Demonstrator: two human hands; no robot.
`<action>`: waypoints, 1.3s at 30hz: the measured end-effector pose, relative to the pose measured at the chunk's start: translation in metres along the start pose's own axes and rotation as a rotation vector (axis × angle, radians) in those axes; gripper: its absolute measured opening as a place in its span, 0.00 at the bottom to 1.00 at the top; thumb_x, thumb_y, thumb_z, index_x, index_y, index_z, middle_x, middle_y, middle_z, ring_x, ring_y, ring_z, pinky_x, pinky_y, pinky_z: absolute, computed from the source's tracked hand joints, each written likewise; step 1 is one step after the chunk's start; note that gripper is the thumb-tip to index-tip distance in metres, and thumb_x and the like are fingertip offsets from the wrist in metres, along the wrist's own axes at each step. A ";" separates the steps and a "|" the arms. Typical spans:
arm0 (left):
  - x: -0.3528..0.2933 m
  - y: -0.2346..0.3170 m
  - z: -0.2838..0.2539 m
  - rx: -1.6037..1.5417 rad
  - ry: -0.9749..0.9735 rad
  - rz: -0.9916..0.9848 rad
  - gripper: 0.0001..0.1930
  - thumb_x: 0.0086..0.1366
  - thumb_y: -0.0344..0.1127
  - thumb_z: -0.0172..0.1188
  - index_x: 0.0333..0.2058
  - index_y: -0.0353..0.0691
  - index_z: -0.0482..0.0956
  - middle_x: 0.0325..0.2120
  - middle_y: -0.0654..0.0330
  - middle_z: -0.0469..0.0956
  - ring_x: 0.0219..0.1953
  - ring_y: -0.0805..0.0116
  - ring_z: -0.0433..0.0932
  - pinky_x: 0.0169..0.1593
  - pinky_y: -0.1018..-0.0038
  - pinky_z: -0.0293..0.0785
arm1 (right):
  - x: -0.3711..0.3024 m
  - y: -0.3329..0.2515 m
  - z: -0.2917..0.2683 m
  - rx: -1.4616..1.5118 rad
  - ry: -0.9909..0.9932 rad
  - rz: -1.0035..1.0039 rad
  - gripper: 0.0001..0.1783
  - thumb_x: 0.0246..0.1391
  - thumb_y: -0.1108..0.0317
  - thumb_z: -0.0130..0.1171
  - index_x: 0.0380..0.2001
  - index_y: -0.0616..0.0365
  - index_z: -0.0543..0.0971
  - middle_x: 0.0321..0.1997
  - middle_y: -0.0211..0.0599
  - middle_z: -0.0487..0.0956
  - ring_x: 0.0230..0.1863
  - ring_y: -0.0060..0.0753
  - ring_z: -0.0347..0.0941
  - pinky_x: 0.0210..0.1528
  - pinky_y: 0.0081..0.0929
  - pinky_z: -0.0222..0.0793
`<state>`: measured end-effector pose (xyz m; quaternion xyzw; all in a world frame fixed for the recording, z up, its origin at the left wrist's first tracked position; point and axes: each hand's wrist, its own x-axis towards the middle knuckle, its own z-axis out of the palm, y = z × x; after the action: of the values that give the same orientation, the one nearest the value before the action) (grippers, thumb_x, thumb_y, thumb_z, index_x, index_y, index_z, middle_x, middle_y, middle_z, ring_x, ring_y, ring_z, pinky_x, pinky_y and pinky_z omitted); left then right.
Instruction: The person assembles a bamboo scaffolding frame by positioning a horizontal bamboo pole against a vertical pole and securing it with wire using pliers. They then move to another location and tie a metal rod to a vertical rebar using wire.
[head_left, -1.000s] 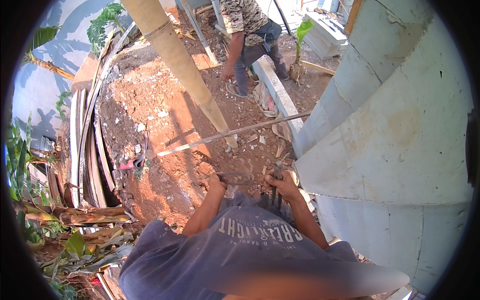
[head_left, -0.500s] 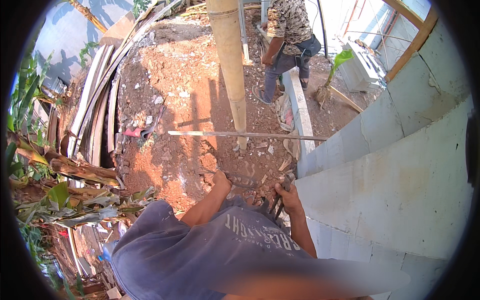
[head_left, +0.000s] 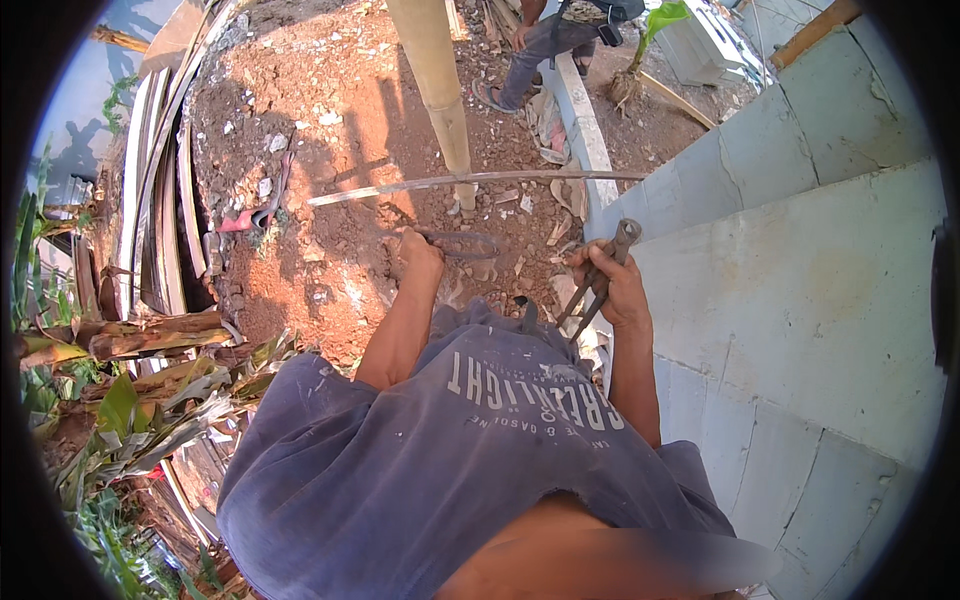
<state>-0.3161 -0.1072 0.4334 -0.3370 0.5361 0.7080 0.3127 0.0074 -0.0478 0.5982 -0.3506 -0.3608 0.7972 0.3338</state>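
Observation:
My right hand [head_left: 618, 280] is closed around pincers [head_left: 626, 234], whose dark rounded head points up and away from me. Their two handles, slightly spread, reach down toward my shirt. My left hand [head_left: 417, 252] is closed on a long, narrow loop of thin dark wire [head_left: 465, 238]. The loop stretches to the right from the fist, over the reddish soil, and a short end pokes out on the left. A gap lies between the wire and the pincers.
A bamboo post [head_left: 435, 85] stands ahead, crossed by a thin wooden strip [head_left: 400, 186]. A pale block wall [head_left: 790, 270] rises close on my right. Banana stems [head_left: 150, 335] and long boards [head_left: 150, 190] are on the left. A co-worker [head_left: 545, 55] stands beyond a low concrete beam [head_left: 590, 130].
Both hands now appear higher in the picture, as the view has tilted down. The pincers have swung up, showing their head plainly. The co-worker is now partly out of the picture.

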 end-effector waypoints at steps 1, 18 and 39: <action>-0.015 0.004 0.007 -0.025 -0.002 0.039 0.12 0.65 0.44 0.49 0.26 0.44 0.69 0.23 0.61 0.69 0.20 0.69 0.66 0.19 0.71 0.61 | 0.000 -0.005 -0.003 0.047 0.069 0.005 0.06 0.59 0.69 0.54 0.33 0.61 0.74 0.31 0.41 0.77 0.26 0.33 0.74 0.31 0.28 0.72; -0.031 0.029 0.024 -0.224 -0.217 0.089 0.17 0.71 0.47 0.38 0.27 0.45 0.67 0.19 0.67 0.64 0.21 0.71 0.61 0.25 0.71 0.58 | -0.006 -0.021 -0.019 -0.216 0.208 0.029 0.09 0.56 0.71 0.55 0.37 0.68 0.77 0.36 0.43 0.81 0.28 0.25 0.73 0.32 0.24 0.70; 0.019 -0.006 0.008 -0.164 -0.058 0.002 0.13 0.70 0.46 0.46 0.37 0.42 0.65 0.22 0.61 0.70 0.19 0.66 0.70 0.23 0.68 0.72 | -0.010 -0.032 -0.004 -0.146 0.084 0.041 0.08 0.57 0.67 0.56 0.28 0.60 0.73 0.29 0.44 0.78 0.24 0.30 0.71 0.28 0.25 0.67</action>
<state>-0.3233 -0.0959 0.4157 -0.3403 0.4674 0.7593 0.2986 0.0244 -0.0376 0.6249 -0.4144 -0.3965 0.7600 0.3056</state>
